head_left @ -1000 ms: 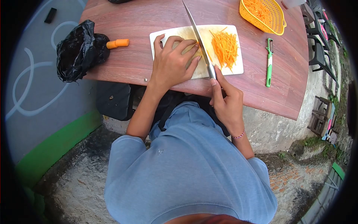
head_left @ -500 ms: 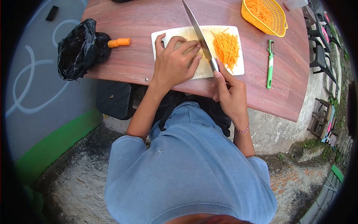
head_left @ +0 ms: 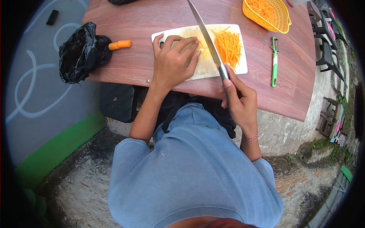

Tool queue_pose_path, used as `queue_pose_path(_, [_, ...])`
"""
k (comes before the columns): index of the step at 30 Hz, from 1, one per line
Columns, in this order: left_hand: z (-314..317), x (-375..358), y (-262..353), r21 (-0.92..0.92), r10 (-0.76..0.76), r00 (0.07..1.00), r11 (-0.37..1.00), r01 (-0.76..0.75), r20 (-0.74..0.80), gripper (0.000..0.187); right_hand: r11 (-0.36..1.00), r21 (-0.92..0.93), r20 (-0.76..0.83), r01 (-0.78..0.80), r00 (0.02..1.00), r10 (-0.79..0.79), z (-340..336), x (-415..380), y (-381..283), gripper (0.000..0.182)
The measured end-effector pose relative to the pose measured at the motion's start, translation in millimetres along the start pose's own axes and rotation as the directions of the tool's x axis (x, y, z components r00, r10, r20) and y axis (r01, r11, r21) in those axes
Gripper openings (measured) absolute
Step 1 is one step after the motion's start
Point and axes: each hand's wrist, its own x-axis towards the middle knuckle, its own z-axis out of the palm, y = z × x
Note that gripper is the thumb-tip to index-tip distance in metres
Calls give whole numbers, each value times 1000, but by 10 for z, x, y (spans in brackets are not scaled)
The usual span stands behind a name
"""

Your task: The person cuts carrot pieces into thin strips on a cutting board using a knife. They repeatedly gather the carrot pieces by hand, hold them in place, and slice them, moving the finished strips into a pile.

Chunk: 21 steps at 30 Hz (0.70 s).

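Note:
My right hand point(head_left: 242, 102) is wrapped around the handle of a large kitchen knife point(head_left: 207, 37). The blade slants up and away over a white cutting board point(head_left: 178, 31), between my left hand and a pile of thin carrot strips point(head_left: 229, 47). My left hand point(head_left: 174, 60) rests on the board's left half. Its fingers are curled, with the tips against a small piece of carrot point(head_left: 201, 46) that they mostly cover. A narrow gap separates the blade from those fingertips.
Beyond the board stands a yellow basket point(head_left: 282, 21) of carrot strips. A green-handled peeler point(head_left: 274, 62) lies to the right. Two carrot chunks point(head_left: 119, 45) sit beside a black plastic bag point(head_left: 81, 53) at the left edge of the wooden table point(head_left: 125, 22). Black chairs point(head_left: 329, 57) stand beyond.
The knife and my right hand have shifted right and slightly toward me, away from my left fingertips. My left hand has drawn back a little to the left.

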Motion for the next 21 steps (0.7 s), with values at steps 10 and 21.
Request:
queue_pose_path(10, [-62, -35, -61, -128, -43, 971, 992, 13, -235, 15, 997, -77, -14, 19, 1000, -20, 149, 113, 99, 40])
queue_pose_path(21, [-362, 128, 256, -178, 171, 985, 969, -171, -19, 36, 895, -341, -161, 289, 920, -358, -53, 35, 1, 39])
